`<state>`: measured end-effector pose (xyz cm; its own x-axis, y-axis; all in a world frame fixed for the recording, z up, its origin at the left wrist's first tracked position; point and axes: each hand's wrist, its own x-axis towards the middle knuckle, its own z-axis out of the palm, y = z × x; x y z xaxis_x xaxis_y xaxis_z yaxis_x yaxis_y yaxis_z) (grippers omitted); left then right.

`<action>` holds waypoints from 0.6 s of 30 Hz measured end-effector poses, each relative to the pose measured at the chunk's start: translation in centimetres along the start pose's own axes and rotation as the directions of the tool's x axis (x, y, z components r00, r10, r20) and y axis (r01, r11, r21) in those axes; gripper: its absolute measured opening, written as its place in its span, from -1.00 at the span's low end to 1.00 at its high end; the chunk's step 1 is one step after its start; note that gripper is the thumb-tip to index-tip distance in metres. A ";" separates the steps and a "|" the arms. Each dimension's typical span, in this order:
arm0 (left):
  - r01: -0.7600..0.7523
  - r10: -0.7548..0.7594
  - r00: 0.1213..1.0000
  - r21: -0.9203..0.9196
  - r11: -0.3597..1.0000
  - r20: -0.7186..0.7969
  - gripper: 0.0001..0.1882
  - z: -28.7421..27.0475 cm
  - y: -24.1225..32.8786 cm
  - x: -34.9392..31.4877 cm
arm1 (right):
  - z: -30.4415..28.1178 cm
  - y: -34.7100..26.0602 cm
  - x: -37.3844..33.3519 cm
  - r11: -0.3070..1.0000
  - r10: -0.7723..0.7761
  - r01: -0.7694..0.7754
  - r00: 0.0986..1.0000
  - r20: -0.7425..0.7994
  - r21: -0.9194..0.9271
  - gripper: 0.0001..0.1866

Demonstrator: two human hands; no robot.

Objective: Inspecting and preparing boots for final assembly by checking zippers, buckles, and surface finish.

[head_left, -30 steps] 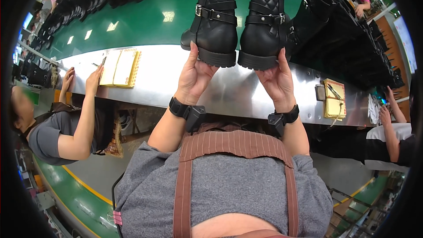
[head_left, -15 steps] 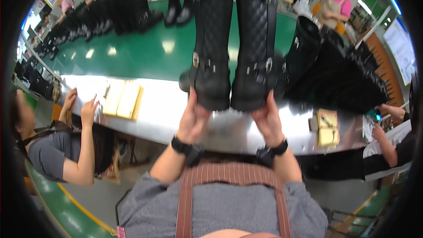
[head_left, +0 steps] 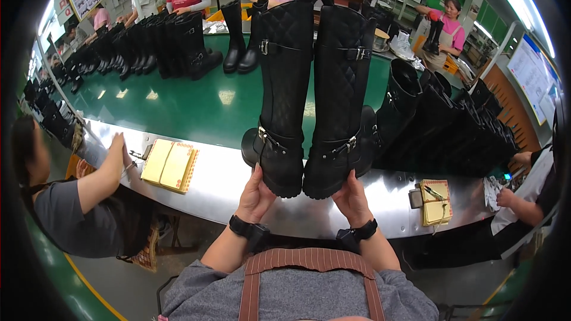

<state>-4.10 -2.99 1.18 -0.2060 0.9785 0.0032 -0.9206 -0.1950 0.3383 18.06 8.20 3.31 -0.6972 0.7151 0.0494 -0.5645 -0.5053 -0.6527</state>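
Observation:
A pair of tall black boots stands upright before me, with quilted shafts and silver buckles at the top and ankle. My left hand grips the left boot low at the heel, thumb up along its back. At the same height my right hand has hold of the right boot. The two heels sit side by side, toes pointing away from me. Most of my fingers are hidden beneath the soles. Whether the boots rest on the metal table edge, I cannot tell.
Dark boots crowd the right side and line the green tabletop at far left. Yellow card stacks lie left and right. Co-workers sit on both sides; others stand across the table.
The boots and my hands sit lower in the picture, and the boot tops now show. The whole scene has shifted down too. The left co-worker's hands have come together.

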 end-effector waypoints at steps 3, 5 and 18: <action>-0.035 0.028 0.998 0.154 0.987 0.050 -0.41 0.3 0.0 0.0 | -0.7 0.5 0.5 0.998 -0.023 0.021 0.999 0.030 0.052 -0.43; 0.047 -0.058 0.992 0.101 0.994 0.109 -0.42 0.9 0.3 0.5 | -5.5 1.9 1.8 0.974 -0.057 0.068 0.997 0.058 -0.215 -0.41; 0.260 -0.222 0.945 -0.138 0.956 0.241 -0.55 0.9 -0.1 1.3 | 1.4 -6.0 4.9 0.523 0.404 0.062 0.860 0.311 -0.850 0.11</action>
<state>-3.98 -1.66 2.04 0.0896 0.9839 0.1546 -0.9793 0.0587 0.1938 17.42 14.08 8.52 -0.9652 0.2609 0.0143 0.0371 0.1910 -0.9809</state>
